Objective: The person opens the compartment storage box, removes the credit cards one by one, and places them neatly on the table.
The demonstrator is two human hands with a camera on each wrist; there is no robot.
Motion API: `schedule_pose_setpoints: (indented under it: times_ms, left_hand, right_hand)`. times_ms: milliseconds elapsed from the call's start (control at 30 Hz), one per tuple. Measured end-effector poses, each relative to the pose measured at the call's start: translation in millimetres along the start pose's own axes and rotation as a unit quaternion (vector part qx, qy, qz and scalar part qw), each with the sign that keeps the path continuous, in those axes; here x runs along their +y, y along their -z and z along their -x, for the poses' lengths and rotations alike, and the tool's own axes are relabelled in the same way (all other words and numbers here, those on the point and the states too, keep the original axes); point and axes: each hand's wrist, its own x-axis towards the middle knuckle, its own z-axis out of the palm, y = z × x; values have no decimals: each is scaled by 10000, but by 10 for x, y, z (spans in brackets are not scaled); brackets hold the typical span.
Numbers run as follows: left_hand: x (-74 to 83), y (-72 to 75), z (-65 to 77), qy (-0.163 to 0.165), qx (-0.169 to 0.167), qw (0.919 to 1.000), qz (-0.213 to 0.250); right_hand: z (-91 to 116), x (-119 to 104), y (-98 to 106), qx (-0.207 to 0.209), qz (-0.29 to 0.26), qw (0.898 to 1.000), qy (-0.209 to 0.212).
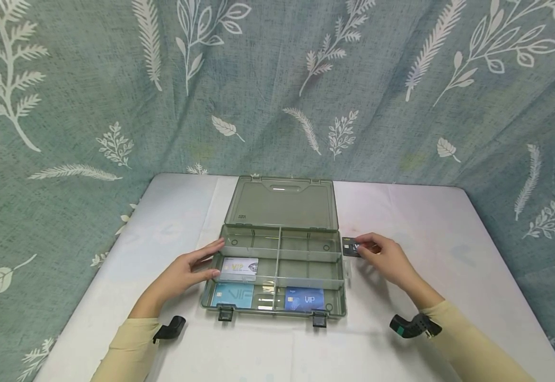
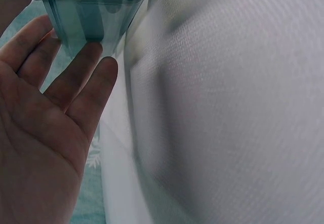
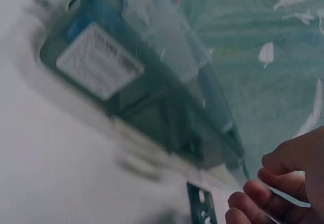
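A green see-through divider box (image 1: 277,314) lies on the table with its lid (image 1: 287,204) laid back. My left hand (image 1: 188,273) rests against the box's left wall, its fingers fairly straight. At the right wall, my right hand (image 1: 389,260) pinches a black card (image 1: 349,247) by its right part. In the right wrist view, a dark card face (image 3: 203,206) shows left of the fingertips, and a thin pale edge runs between thumb and fingers; whether these are one card I cannot tell. A white VIP card (image 1: 239,269), a light-blue card (image 1: 234,295) and a blue VIP card (image 1: 304,298) lie in compartments.
White cloth covers the table (image 1: 420,223). Two dark latches (image 1: 226,313) stick out from the box's front. A leaf-patterned green curtain (image 1: 277,95) hangs behind and at both sides. A label (image 3: 100,62) is on the box's outer wall.
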Motion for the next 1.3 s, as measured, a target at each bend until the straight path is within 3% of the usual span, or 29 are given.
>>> schedule_pose_setpoints:
  times_ms: [433,800,1000,1300]
  left_hand:
    - [-37,-6,-2,72,38,10000,21]
    - [-36,-11,4,50,49,10000,58]
    - [-30,-8,2,46,36,10000,38]
    - [-24,-6,6,83,41,10000,-16]
  right_hand:
    - [195,-351,-61,-849,-868,9922,281]
    - [307,-510,-118,-1629,-1357,9767,339]
    - [363,-593,-137,-2062,-1683,9639,-11]
    - [419,-669,-153,-2945,-1920,9356,-335]
